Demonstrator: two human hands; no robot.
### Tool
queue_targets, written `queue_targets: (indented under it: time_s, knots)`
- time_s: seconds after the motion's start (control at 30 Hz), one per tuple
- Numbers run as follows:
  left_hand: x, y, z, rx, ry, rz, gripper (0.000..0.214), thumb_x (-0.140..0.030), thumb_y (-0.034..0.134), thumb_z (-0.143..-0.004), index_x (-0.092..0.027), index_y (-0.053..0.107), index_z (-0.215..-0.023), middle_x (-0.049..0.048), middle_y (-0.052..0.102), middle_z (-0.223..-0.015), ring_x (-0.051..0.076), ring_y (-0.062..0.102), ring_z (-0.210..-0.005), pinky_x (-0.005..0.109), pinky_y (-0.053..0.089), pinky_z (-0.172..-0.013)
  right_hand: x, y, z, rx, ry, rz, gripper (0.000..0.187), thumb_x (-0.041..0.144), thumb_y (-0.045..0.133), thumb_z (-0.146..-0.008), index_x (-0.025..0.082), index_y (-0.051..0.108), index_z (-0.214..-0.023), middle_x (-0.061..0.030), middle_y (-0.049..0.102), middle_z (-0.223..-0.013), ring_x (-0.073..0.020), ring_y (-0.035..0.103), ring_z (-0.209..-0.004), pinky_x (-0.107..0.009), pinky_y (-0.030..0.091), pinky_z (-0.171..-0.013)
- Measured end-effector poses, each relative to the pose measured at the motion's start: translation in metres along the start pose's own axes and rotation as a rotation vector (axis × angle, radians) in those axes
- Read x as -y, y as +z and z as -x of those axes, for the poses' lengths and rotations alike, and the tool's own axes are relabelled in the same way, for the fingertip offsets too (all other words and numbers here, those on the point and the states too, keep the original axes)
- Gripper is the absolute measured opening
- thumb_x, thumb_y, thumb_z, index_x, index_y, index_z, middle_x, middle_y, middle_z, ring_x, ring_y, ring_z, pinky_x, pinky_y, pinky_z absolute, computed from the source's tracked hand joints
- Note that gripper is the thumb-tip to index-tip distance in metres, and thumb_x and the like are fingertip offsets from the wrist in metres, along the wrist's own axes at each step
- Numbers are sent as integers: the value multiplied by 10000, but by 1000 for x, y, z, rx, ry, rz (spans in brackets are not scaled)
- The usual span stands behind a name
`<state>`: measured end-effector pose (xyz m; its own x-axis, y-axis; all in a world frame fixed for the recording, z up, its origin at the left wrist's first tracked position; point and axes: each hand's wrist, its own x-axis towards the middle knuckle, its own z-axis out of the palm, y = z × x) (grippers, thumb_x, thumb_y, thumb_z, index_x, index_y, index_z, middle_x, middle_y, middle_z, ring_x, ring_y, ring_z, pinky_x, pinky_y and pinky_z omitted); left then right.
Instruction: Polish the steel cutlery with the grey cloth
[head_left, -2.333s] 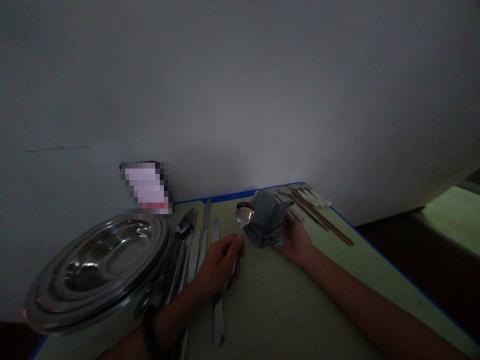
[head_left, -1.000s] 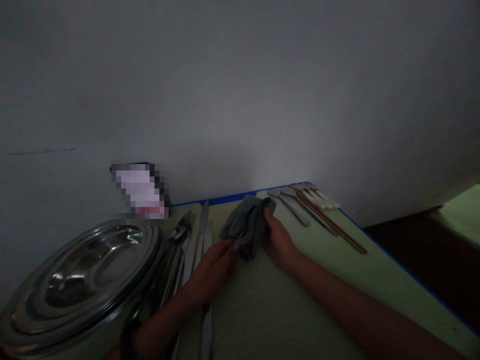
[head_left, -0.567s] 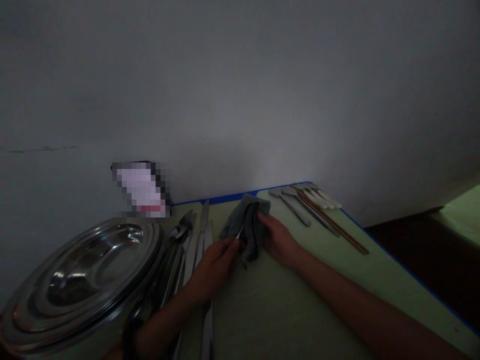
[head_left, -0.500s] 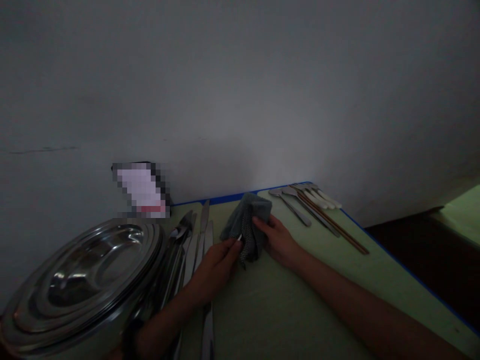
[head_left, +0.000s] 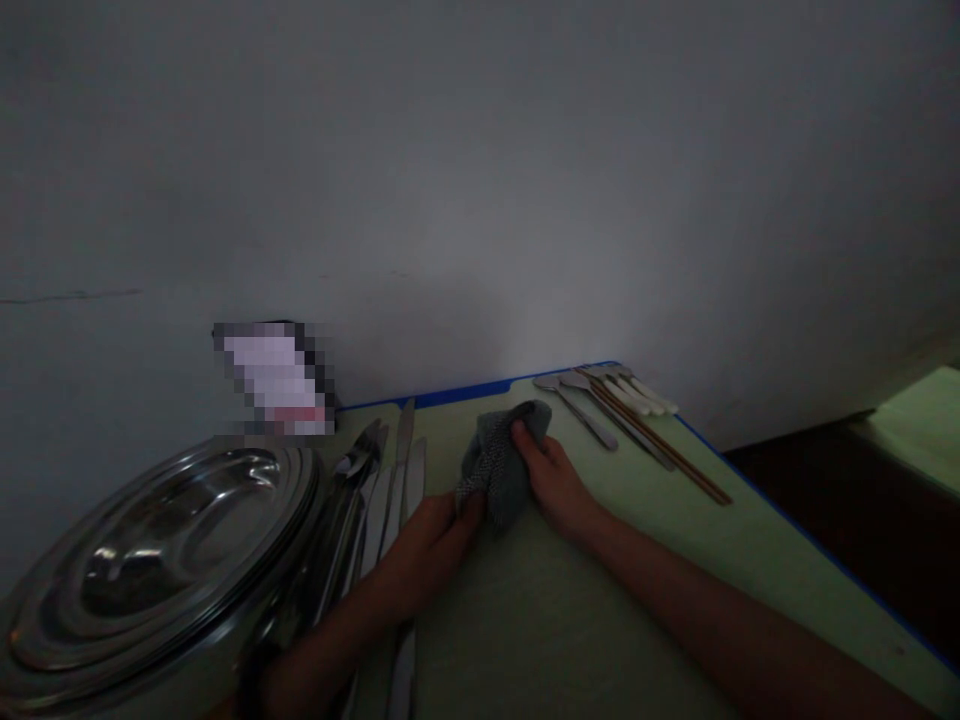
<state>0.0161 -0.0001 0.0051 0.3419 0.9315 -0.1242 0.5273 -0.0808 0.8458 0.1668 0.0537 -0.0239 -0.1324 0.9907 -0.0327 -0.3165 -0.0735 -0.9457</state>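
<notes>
A grey cloth [head_left: 495, 465] is bunched between my two hands above the middle of the table. My left hand [head_left: 439, 535] is closed on its lower left side. With the thumb pressed on top, my right hand [head_left: 559, 485] grips its right side. A small dark tip [head_left: 523, 409] shows at the cloth's upper edge; I cannot tell what it belongs to. Whatever the folds wrap is hidden. To the right lie spoons [head_left: 577, 412], brown chopsticks [head_left: 660, 440] and several white-handled utensils [head_left: 637, 392]. Table knives [head_left: 405, 470] lie beside my left hand.
Stacked steel plates [head_left: 172, 550] fill the left side, next to a bundle of metal cutlery [head_left: 352, 500]. A blurred-out phone-like device [head_left: 274, 378] leans on the wall [head_left: 480, 180]. The pale green table [head_left: 600, 620] has a blue edge and meets the wall behind.
The cloth has been turned and bunched smaller in my hands. A white bit by my left fingertips is now out of sight, and a dark tip has appeared at the top.
</notes>
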Motion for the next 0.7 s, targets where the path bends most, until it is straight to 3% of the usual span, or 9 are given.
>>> queue_targets:
  time_s: [0.1, 0.23, 0.4, 0.6, 0.7]
  knots:
    - [1, 0, -1, -36, -54, 23, 393, -452, 312, -884, -163, 521, -720, -30, 458, -608, 138, 434, -564, 247, 352, -533, -2, 0, -2, -30, 35, -49, 383, 534, 568, -723, 172, 666, -804, -30, 692, -743, -193, 625, -782, -320, 466, -739]
    - [2, 0, -3, -64, -70, 24, 384, -473, 340, -871, -184, 467, -654, -45, 416, -566, 130, 401, -530, 240, 323, -500, -3, 1, -6, -58, 46, -266, 260, 383, 681, -664, 213, 647, -858, 1, 702, -834, -176, 627, -855, -338, 447, -852]
    - [-2, -1, 0, -76, -24, 55, 389, -463, 316, -873, -192, 471, -641, -32, 423, -560, 134, 415, -535, 231, 339, -494, 2, -3, -6, 77, 131, -355, 297, 176, 768, -539, 199, 648, -810, 9, 703, -819, -163, 643, -775, -353, 457, -854]
    - [-9, -4, 2, -148, -41, 31, 426, -494, 337, -848, -201, 534, -611, -1, 481, -540, 160, 455, -544, 237, 366, -492, 2, -4, -5, 113, 61, -272, 278, 224, 765, -572, 183, 664, -828, -15, 704, -836, -168, 644, -793, -366, 452, -867]
    - [-8, -3, 2, -121, -30, 45, 408, -480, 330, -853, -202, 533, -635, -6, 479, -548, 156, 443, -541, 238, 352, -490, -2, -4, -4, 125, 32, -205, 237, 286, 743, -615, 181, 673, -816, -21, 706, -824, -170, 646, -777, -367, 458, -859]
